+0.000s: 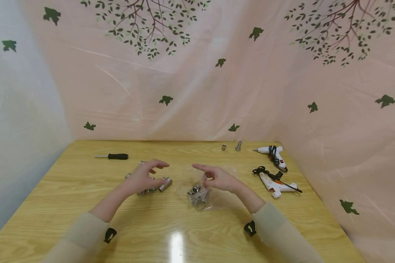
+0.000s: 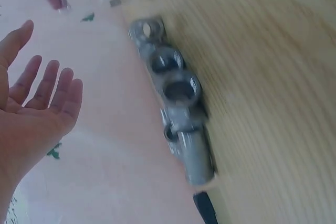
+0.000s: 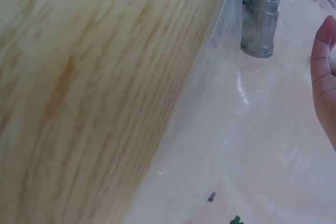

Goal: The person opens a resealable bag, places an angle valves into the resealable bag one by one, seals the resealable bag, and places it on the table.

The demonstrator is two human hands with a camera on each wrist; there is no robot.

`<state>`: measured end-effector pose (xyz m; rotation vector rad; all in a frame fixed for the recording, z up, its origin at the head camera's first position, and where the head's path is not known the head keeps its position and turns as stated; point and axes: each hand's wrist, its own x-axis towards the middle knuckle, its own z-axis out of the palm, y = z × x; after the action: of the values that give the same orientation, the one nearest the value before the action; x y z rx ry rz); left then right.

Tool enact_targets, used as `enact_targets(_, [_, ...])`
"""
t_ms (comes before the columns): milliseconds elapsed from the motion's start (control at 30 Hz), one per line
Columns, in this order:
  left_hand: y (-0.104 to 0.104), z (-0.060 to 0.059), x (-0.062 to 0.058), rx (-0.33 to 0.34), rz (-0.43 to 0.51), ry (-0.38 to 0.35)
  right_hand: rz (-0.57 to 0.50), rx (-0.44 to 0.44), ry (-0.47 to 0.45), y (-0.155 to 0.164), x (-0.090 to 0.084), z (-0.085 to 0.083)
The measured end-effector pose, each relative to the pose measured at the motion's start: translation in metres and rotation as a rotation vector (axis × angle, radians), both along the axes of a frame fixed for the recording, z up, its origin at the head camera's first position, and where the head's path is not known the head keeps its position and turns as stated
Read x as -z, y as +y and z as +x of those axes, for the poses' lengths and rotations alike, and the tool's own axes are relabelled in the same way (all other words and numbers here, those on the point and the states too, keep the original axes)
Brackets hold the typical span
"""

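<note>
My left hand (image 1: 148,177) is held over a group of metal pipe fittings (image 1: 165,184), thumb and fingers apart and nothing between them. In the left wrist view these fittings (image 2: 181,90) stand in a row, some with round openings, and that hand's fingers (image 2: 47,85) are spread loosely. My right hand (image 1: 220,179) is above a clear plastic bag (image 1: 222,199) with more metal fittings (image 1: 197,193) in it. Its index finger points left; the other fingers bend, and contact with the bag is unclear. A threaded fitting (image 3: 261,19) appears beside the bag film in the right wrist view.
Behind the left hand lies a black-handled screwdriver (image 1: 117,156). Two small metal pieces, a short one (image 1: 224,147) and a longer one (image 1: 238,146), stand near the back edge. Two white glue guns (image 1: 276,155) with black cords lie at the right. A patterned cloth surrounds the table.
</note>
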<state>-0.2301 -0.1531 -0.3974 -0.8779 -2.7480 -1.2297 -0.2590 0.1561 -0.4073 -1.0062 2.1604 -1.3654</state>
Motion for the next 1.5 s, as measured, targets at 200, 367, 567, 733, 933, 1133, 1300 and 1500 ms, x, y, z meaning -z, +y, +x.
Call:
enact_targets(200, [-0.032,-0.001,-0.004,-0.011,-0.066,0.011,-0.013,-0.027,0.021,0.0,-0.001,0.0])
enact_targets(367, [-0.062,-0.005,-0.002,-0.035,-0.095,-0.056,-0.004,-0.047,0.033,-0.001,-0.005,0.002])
enact_targets(567, [-0.092,-0.015,0.011,-0.016,-0.183,-0.032,-0.034,-0.088,0.029,-0.003,-0.013,0.007])
enact_targets(733, [-0.107,-0.022,0.022,-0.014,-0.238,-0.053,-0.051,-0.116,0.015,-0.001,-0.011,0.006])
enact_targets(933, [-0.117,-0.033,0.032,-0.027,-0.279,-0.061,-0.057,-0.137,0.014,0.002,-0.003,-0.001])
enact_targets(1133, [-0.123,-0.041,0.041,-0.057,-0.268,-0.082,-0.041,-0.13,0.012,0.001,-0.003,-0.002])
enact_targets(1300, [-0.125,-0.044,0.045,-0.089,-0.248,-0.104,-0.029,-0.114,-0.003,0.0,-0.002,-0.002])
enact_targets(1500, [-0.124,-0.045,0.044,-0.092,-0.224,-0.114,-0.018,-0.098,-0.012,-0.001,-0.006,0.001])
